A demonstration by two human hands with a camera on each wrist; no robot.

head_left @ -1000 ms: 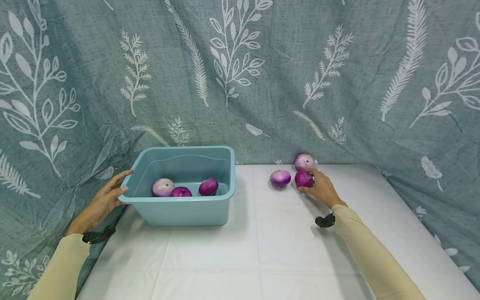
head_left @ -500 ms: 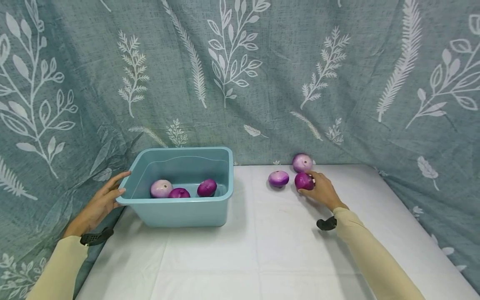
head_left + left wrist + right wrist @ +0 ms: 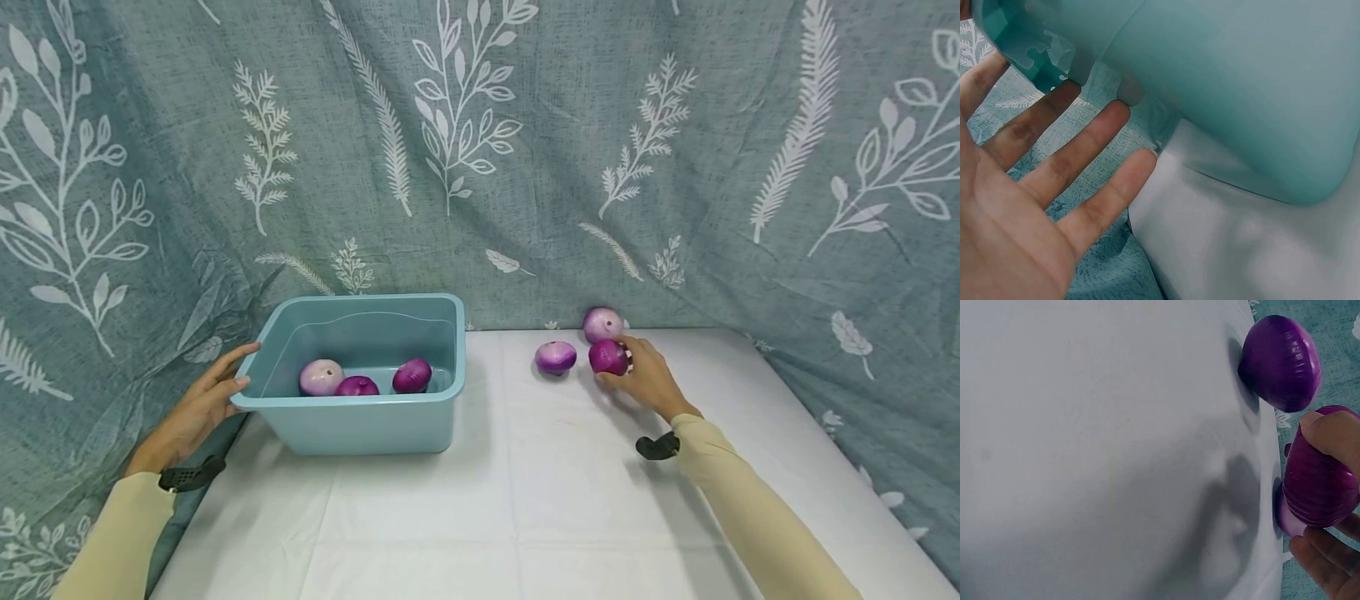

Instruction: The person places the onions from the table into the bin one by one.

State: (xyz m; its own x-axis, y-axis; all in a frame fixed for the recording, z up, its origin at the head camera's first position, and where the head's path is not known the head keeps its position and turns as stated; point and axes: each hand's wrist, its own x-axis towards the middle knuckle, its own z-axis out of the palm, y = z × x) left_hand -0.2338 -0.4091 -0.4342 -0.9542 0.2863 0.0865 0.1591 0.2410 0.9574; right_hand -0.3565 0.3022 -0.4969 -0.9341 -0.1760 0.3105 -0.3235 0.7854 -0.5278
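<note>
The right hand (image 3: 647, 379) curls its fingers (image 3: 1329, 434) and thumb round a dark purple onion (image 3: 607, 357), a narrow grip closed on it, near the far edge of the white surface (image 3: 525, 500). Just behind it lies a paler onion (image 3: 602, 323) against the leaf-printed curtain (image 3: 480, 150), and a third onion (image 3: 556, 357) sits just to its left, apart from it. Open surface stretches between these and the blue tub (image 3: 360, 417), and all along the near side.

The left hand (image 3: 197, 410) rests flat, fingers (image 3: 1079, 169) straight and spread, against the tub's left wall at the surface's left edge. Three onions (image 3: 357, 379) lie inside.

The held onion is nearly round; in the right wrist view its ribs run across the fingers, but its stem end is hidden.
</note>
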